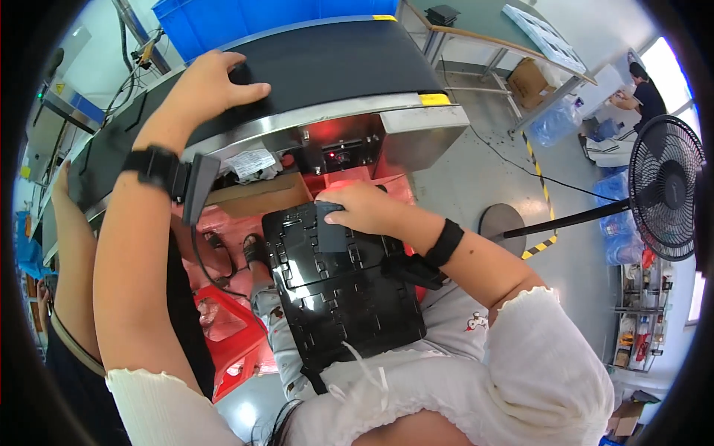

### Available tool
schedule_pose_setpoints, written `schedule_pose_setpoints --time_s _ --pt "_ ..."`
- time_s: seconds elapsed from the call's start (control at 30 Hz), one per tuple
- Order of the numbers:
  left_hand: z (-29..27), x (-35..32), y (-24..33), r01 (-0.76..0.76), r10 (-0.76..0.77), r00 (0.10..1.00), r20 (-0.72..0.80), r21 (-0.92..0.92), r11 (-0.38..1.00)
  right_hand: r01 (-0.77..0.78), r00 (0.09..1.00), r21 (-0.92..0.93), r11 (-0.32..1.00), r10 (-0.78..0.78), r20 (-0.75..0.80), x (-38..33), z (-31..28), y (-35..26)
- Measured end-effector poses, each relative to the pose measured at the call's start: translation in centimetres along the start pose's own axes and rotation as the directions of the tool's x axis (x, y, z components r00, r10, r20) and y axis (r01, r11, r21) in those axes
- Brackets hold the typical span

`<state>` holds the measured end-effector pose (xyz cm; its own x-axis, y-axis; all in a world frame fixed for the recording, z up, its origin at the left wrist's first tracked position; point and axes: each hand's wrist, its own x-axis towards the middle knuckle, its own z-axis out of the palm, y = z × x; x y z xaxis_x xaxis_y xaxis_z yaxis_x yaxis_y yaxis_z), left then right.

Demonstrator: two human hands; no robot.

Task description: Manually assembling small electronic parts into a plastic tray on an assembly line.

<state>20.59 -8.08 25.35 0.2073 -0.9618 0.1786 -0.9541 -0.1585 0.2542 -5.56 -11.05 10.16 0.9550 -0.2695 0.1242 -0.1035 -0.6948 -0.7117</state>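
Note:
My left hand is over the black conveyor belt, thumb and fingers apart, with nothing in it. Across my lap lies a glossy black plastic panel with rows of small slots and clips. My right hand pinches a flat, dark grey rectangular piece at the panel's far edge. The piece overlaps the panel's upper part; whether it touches the surface I cannot tell. A dark strap with a device sits on each of my wrists.
Under the conveyor are an open cardboard box and red sheeting. A co-worker's arm reaches to the belt at my left, near a red stool. A black fan stands right; a blue bin is behind the belt.

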Motion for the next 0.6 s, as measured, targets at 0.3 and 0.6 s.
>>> schedule_pose_setpoints --time_s 0.3,0.6 --pt "2.7 -14.7 6.2 -0.22 0.23 0.972 0.039 -0.175 0.96 -0.132 0.988 0.286 0.949 0.102 0.118 -2.5 0.6 -0.9" --pt "12.0 -20.9 4.9 -0.21 0.215 0.976 0.045 -0.095 0.973 0.168 0.97 0.009 0.986 -0.164 -0.182 -0.7 -4.4 -5.9"
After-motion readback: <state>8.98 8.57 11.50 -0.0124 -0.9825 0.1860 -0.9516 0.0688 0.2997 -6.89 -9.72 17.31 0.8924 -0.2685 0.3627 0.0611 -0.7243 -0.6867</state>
